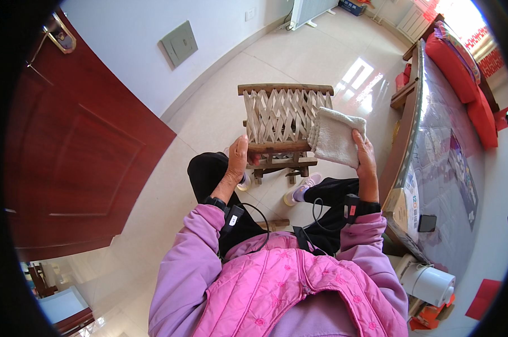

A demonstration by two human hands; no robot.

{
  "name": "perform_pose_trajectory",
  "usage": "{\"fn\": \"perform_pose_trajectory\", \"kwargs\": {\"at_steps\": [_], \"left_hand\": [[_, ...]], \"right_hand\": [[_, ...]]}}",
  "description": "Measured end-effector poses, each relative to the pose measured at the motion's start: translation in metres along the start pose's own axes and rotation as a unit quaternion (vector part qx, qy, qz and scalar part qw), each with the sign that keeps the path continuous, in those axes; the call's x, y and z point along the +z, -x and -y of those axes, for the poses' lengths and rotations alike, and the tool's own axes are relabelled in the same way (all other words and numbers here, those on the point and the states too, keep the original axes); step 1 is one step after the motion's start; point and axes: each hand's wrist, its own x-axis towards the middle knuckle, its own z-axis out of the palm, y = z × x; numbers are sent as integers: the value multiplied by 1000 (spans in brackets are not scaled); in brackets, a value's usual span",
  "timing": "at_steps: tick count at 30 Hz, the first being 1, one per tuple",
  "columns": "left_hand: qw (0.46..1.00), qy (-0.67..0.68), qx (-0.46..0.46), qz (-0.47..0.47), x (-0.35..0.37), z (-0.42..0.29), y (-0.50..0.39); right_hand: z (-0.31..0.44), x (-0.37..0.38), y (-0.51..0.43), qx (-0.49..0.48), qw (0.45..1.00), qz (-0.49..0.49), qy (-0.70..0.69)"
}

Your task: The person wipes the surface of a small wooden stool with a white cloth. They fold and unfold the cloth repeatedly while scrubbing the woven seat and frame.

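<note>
A wooden folding stool (278,146) with a seat of woven pale straps stands on the floor before me, between my feet. My left hand (239,156) grips the left end of its near wooden rail, with the thumb on the outside and fingers partly hidden beneath. A folded whitish terry cloth (337,135) is in my right hand (363,151), thumb on top. The cloth's left edge lies over or just above the right end of the near rail; contact there is unclear.
A red-brown door (90,156) is at the left. Along the right runs a bed (443,181) with red pillows and a phone (427,223) on it. A white appliance (431,283) sits at the lower right. A heater (306,12) stands at the far wall.
</note>
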Motion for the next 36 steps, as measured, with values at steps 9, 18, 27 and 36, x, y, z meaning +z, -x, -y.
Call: {"fn": "perform_pose_trajectory", "kwargs": {"at_steps": [9,18,27,36], "left_hand": [[1000,14,6,2,1,1,1],[1000,14,19,9,-1,5,-2],[1000,21,16,12,0,2,0],[1000,20,4,11,0,1,0]], "right_hand": [[23,21,8,8,999,-31,30],[53,56,9,-39,993,99,-46],[10,39,-22,-58,980,42,187],[9,42,-34,-112,951,-48,283]]}}
